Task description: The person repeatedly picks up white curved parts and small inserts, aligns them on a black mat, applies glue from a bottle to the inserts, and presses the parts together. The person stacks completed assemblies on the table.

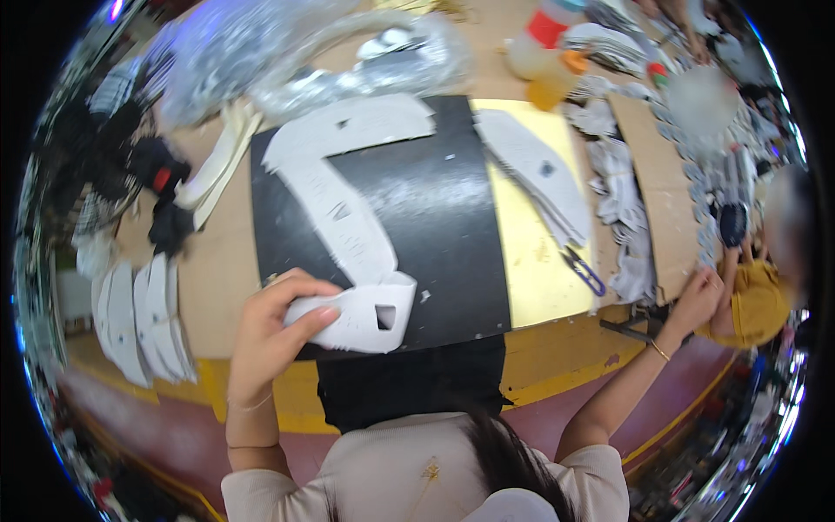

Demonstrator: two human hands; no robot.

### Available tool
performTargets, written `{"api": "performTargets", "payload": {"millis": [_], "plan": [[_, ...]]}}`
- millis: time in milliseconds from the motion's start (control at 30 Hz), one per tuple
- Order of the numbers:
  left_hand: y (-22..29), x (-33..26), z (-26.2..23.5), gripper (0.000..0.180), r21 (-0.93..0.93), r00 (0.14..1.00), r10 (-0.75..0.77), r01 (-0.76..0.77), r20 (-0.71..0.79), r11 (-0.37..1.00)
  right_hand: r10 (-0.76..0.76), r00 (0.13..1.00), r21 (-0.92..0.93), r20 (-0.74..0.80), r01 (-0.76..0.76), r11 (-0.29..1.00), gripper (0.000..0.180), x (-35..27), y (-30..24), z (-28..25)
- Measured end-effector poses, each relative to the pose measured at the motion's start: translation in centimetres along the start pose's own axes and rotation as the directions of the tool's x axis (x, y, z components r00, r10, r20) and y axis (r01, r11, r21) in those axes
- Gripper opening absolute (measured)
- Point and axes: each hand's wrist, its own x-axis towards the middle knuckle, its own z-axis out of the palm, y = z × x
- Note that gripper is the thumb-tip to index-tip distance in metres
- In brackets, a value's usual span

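Fingers of the left hand (277, 324) curl over a stack of white cut pieces (361, 315), thumb below, the grip pinching its left end at the near edge of a black sheet (435, 217) on the bench (222, 278). A long white curved template (335, 178) lies across the sheet just behind the stack. The right hand (696, 300) reaches far right to the bench edge beside a cardboard strip (652, 174); whether its grip is spread or pressed together cannot be told. Blue-handled scissors (581, 268) lie on a yellow sheet (531, 261) between.

Beige short-sleeved top, thin bracelets
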Motion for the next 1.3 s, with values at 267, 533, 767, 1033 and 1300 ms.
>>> {"api": "performTargets", "payload": {"millis": [267,533,767,1033,1300], "plan": [[-2.5,-2.5,-2.1,0.031,0.165,0.961,-0.276,0.27,0.013,0.949,0.304,0.943,-0.013,0.135,-0.306,0.952,0.052,0.8,-2.4,0.7],[-1.2,0.1,-1.6,0.022,0.348,0.95,-0.05,-0.064,0.309,0.935,0.131,0.974,-0.16,0.186,-0.101,0.982,0.05,0.5,-4.1,-1.0],[-1.7,2.1,0.6,0.02,0.132,0.754,0.269,-0.424,0.6,0.896,0.17,0.967,-0.269,0.188,-0.116,0.956,0.036,0.3,-4.0,-0.2],[-2.1,3.7,-0.6,0.018,0.055,0.61,0.218,-0.396,0.762,0.917,0.208,0.972,-0.136,0.109,-0.193,0.972,0.032,1.0,-5.6,-2.3],[-0.8,2.6,-1.6,0.021,-0.105,0.485,0.328,-0.431,0.81,0.896,0.124,0.989,0.31,-0.082,-0.093,0.946,0.038,0.7,-10.2,-7.6]]}}
